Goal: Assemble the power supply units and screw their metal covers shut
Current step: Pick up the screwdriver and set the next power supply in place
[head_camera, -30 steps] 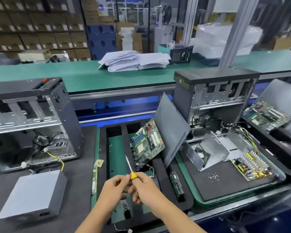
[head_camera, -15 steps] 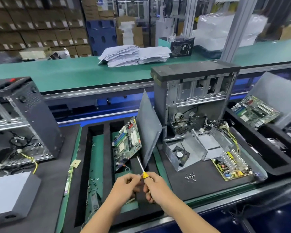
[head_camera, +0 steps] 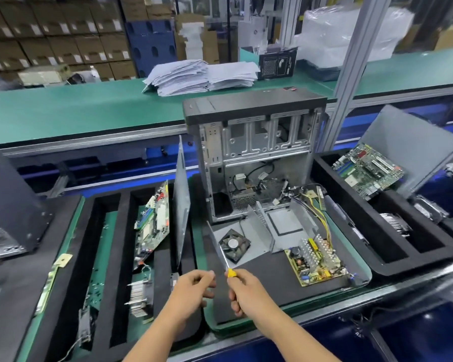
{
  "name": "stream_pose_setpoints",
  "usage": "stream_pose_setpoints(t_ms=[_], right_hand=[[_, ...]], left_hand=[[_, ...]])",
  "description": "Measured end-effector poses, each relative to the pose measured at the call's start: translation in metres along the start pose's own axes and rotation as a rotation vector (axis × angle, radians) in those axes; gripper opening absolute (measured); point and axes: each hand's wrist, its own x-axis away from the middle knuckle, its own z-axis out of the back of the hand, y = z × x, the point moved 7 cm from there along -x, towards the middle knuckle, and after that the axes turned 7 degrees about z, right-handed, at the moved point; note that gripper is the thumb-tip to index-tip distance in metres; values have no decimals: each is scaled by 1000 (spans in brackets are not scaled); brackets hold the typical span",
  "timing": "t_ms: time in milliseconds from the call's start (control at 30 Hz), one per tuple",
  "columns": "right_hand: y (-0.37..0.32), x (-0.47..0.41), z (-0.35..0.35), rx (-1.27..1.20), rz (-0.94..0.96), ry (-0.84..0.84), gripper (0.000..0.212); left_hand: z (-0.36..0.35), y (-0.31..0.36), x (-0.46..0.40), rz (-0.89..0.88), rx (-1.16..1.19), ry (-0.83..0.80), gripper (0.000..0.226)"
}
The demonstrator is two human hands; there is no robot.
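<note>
head view: right hand (head_camera: pixel 246 291) grips screwdriver (head_camera: pixel 226 265); left hand (head_camera: pixel 191 286) beside.

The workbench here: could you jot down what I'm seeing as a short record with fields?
Right hand: grips a yellow-handled screwdriver, tip pointing up and away
Left hand: fingers curled, whether it holds something cannot be told
Ahead: open computer case, upright
Black mat: fan in metal cover, bare circuit board to its right
Cover: not yet shut
</note>
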Motion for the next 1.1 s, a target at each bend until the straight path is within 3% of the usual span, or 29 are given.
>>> stream_pose_setpoints(t_ms=[467, 567, 867, 1100], right_hand=[[21, -4, 8, -27, -11, 0, 26], [32, -4, 3, 149, -7, -82, 24], [52, -8, -51, 306, -12, -228, 28], [49, -16, -102, 335, -8, -289, 30]], left_hand=[[-11, -23, -7, 58, 144, 41, 20], [-2, -38, -6, 80, 163, 70, 20], [58, -79, -1, 153, 209, 222, 20], [100, -91, -1, 164, 184, 236, 22]])
